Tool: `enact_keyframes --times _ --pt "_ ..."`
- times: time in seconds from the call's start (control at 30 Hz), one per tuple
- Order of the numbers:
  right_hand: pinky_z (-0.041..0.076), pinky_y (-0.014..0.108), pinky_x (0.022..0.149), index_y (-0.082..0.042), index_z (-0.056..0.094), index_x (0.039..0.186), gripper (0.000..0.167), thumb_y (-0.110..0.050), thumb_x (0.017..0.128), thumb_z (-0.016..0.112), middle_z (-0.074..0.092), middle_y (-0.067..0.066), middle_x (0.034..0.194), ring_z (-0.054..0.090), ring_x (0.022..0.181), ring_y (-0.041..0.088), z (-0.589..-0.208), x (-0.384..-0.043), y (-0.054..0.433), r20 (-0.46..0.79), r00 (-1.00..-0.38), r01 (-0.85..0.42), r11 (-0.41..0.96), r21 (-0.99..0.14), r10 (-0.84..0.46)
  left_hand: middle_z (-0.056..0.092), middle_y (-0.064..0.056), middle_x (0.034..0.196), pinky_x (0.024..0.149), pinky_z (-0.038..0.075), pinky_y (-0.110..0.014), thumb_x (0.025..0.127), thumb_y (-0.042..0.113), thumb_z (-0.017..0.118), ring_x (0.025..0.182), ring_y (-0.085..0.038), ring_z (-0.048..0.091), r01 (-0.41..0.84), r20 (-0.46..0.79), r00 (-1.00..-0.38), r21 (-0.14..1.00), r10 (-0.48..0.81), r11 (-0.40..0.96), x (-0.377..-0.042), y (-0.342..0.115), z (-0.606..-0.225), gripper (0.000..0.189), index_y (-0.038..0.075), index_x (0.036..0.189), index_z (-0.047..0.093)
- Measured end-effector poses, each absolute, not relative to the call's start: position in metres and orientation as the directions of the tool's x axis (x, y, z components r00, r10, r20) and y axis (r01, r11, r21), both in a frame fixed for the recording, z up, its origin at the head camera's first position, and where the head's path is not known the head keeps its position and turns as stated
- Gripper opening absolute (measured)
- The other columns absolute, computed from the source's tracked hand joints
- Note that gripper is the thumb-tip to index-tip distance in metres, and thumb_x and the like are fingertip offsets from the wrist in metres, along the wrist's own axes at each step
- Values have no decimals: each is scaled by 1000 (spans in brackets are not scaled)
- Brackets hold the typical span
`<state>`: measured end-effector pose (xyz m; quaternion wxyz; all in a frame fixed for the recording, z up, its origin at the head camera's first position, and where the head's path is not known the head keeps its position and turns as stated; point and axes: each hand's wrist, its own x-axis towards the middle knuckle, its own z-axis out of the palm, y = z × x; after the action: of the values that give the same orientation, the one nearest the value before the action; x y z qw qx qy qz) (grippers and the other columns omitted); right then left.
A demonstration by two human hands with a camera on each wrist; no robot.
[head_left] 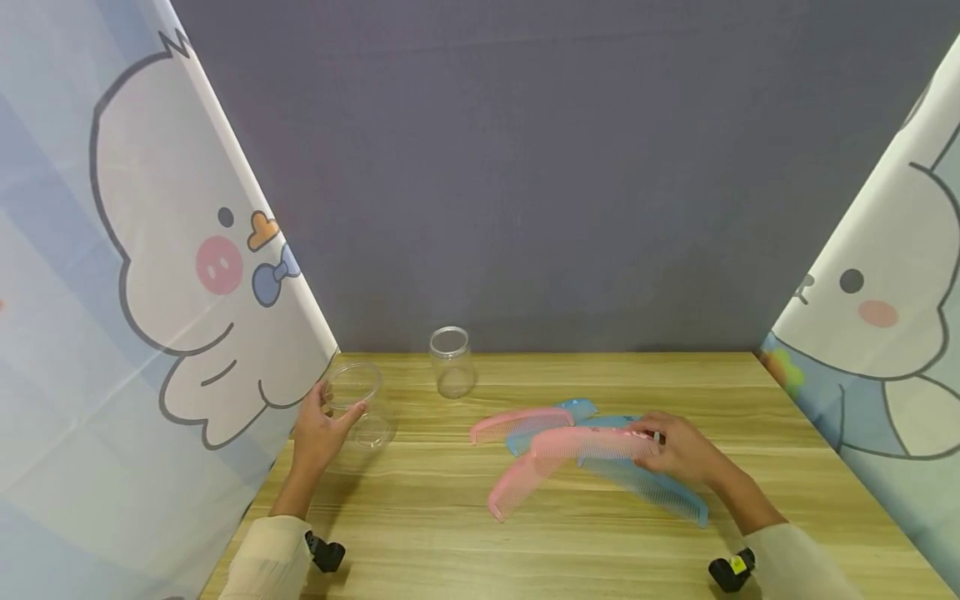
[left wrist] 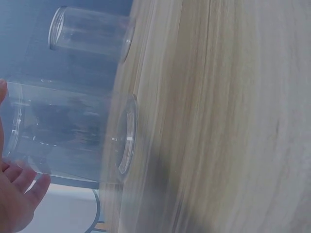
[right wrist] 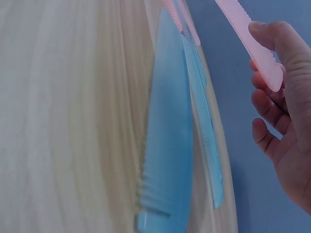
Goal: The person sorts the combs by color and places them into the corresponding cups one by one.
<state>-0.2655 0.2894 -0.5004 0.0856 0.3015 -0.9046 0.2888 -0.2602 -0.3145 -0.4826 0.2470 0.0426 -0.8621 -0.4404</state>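
Note:
Near the top, my left hand (head_left: 318, 429) grips a clear jar (head_left: 371, 412), thumb on one side and fingers on the other. The left wrist view shows this see-through jar (left wrist: 73, 128) with its base close to the tabletop. My right hand (head_left: 681, 450) pinches a pink comb (head_left: 573, 442) by one end, between thumb and fingers. In the right wrist view the held pink comb (right wrist: 260, 58) is raised above the others. Beneath it lie a blue comb (head_left: 663, 490) and a pink comb (head_left: 516, 488), partly covered in the head view.
A second clear jar (head_left: 452, 371) stands upright at the back of the wooden table (head_left: 420, 533). Another pink comb (head_left: 517, 422) lies over a blue one (head_left: 579, 408) left of my right hand. A grey backdrop (head_left: 540, 208) and printed side curtains (head_left: 97, 467) enclose the table.

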Motion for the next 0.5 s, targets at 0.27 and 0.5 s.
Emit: enact_keyframes --times 0.27,0.5 --pt "45 20 60 -19 74 112 35 -28 79 84 65 -12 99 50 77 -3 -493 -275 272 351 -772 -634 606 -480 -530 49 -28 141 101 49 -59 86 37 83 133 -46 48 117 367 -884 776 -291 620 -258 -314 -481 87 -4 149 40" --pt "46 21 62 -19 75 116 40 -28 78 85 66 -10 102 52 77 3 -488 -282 257 311 -809 -586 637 -502 -499 49 -28 141 101 48 -60 86 38 82 133 -46 48 112 364 -885 770 -289 628 -257 -313 -480 86 -4 149 40"
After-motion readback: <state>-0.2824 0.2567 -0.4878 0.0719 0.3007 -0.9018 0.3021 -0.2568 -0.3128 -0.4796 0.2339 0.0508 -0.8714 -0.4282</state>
